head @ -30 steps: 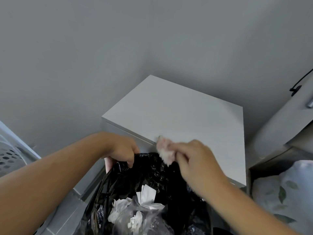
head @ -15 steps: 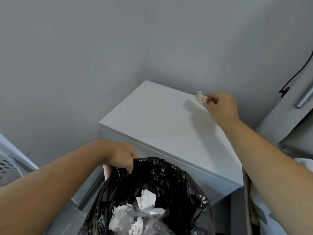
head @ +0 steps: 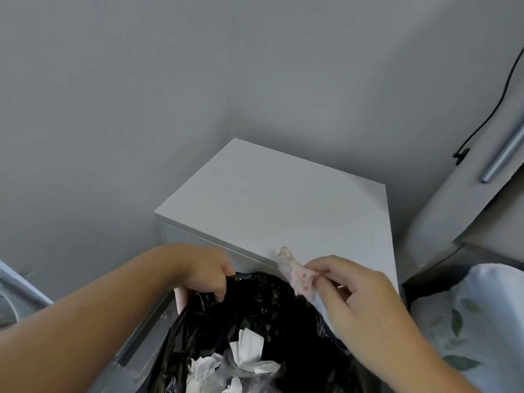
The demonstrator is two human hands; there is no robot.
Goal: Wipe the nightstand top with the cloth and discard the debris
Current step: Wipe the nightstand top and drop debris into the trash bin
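The white nightstand (head: 283, 205) stands in the corner, its top bare. A black bin bag (head: 263, 313) is held up against its front edge, with crumpled white paper (head: 246, 361) inside. My left hand (head: 207, 270) grips the bag's rim on the left. My right hand (head: 348, 293) pinches a small pale cloth with pink spots (head: 296, 272) at the nightstand's front edge, just above the bag's opening.
Grey walls meet behind the nightstand. A black cable (head: 487, 114) and a metal handle (head: 502, 157) are at the right. A leaf-patterned pillow (head: 467, 321) lies at lower right. A white basket edge (head: 17, 287) shows at lower left.
My right hand drew the cloth from the nightstand's far right corner back to the front edge over the bag. My left hand kept hold of the bag's rim.
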